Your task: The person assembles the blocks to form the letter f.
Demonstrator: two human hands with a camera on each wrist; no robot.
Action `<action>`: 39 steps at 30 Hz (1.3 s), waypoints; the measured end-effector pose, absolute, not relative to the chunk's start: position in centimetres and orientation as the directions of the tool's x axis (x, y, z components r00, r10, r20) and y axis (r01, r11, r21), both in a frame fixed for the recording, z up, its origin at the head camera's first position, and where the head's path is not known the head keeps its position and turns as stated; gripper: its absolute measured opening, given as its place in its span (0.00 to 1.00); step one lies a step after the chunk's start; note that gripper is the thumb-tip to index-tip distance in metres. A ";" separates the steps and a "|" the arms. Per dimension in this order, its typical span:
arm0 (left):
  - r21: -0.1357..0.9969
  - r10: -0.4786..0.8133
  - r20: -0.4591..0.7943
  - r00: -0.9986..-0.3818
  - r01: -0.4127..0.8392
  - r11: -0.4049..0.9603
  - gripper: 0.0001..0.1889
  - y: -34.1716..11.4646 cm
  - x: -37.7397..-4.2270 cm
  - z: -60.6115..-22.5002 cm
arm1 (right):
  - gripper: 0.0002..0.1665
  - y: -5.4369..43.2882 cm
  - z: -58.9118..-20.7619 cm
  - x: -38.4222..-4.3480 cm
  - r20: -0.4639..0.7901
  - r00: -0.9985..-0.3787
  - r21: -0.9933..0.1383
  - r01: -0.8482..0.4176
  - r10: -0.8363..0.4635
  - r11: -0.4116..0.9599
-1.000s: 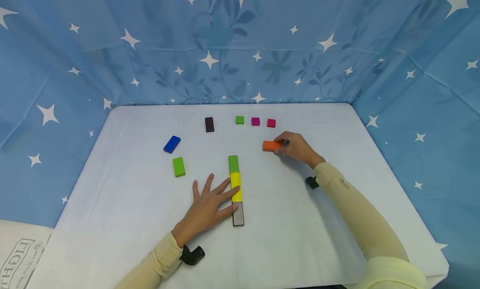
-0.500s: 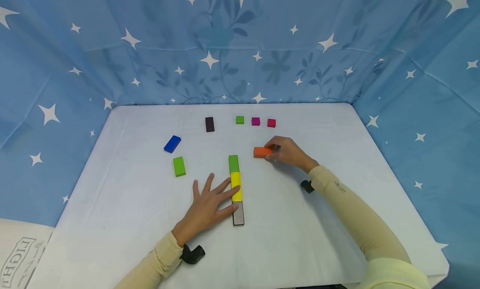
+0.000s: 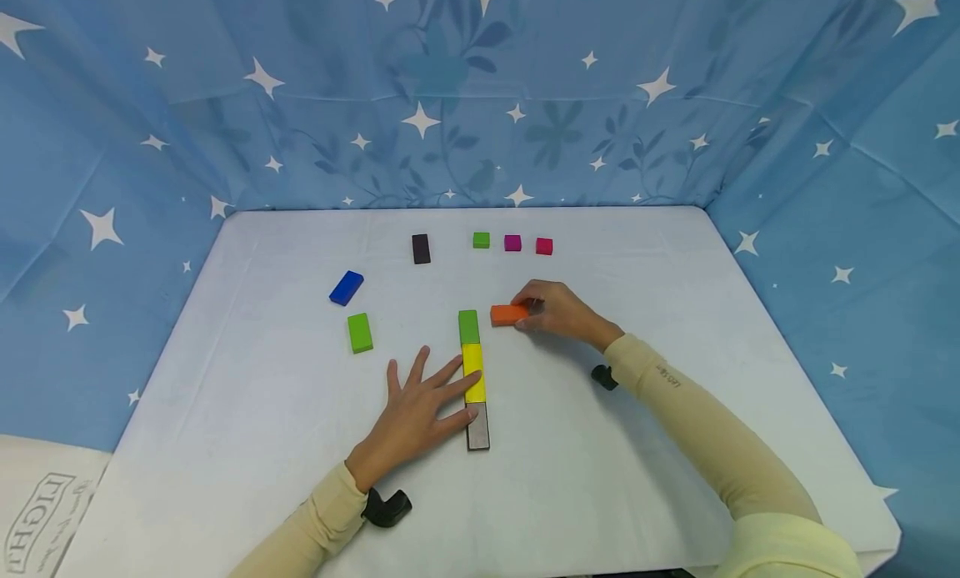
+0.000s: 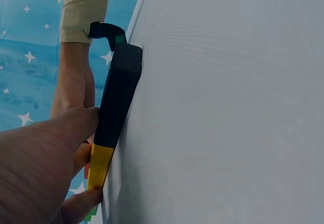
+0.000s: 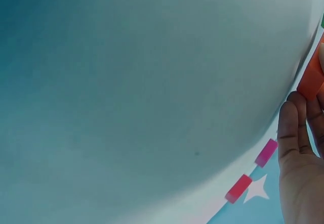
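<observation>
Three cubes [image 3: 512, 243] behind; right grip [image 3: 558, 311] pinches orange block [image 3: 506, 315], left grip [image 3: 411, 419] splayed on blocks [image 3: 476, 392].

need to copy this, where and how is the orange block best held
Probably pinch the orange block near its right end, coming from the right, with thumb and fingers on its two long sides. It is long and turned crosswise, so this leaves its left end free, facing the green block just left of it. The right hand holds it much like that.
</observation>
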State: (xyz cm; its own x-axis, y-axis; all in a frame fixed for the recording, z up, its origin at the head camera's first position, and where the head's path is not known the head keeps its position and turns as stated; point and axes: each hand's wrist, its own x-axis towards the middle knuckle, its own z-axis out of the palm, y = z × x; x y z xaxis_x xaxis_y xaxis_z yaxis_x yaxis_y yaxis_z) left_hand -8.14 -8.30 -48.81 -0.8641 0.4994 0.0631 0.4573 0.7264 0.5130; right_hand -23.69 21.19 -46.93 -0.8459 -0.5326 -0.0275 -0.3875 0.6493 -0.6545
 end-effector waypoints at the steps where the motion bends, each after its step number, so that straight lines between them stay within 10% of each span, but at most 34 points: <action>1: 0.512 0.500 0.062 -0.864 0.457 0.727 0.30 -8.3 -8.1 -48.8 | 0.18 21.1 -47.0 -23.7 -0.028 -0.844 -0.655 -0.389 -0.535 0.648; 39: 0.506 0.488 0.074 -0.870 0.455 0.733 0.30 -8.0 -7.9 -49.0 | 0.18 19.1 -47.1 -23.7 -0.008 -0.806 -0.618 -0.462 -0.592 0.636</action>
State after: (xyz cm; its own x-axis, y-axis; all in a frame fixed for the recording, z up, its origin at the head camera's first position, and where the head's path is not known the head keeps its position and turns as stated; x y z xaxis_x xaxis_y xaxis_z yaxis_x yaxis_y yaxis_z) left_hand -7.89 -8.04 -48.97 -0.8696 0.4882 0.0742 0.4546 0.7328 0.5064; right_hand -23.68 19.10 -47.12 -0.8057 -0.5923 -0.0078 -0.4617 0.6362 -0.6181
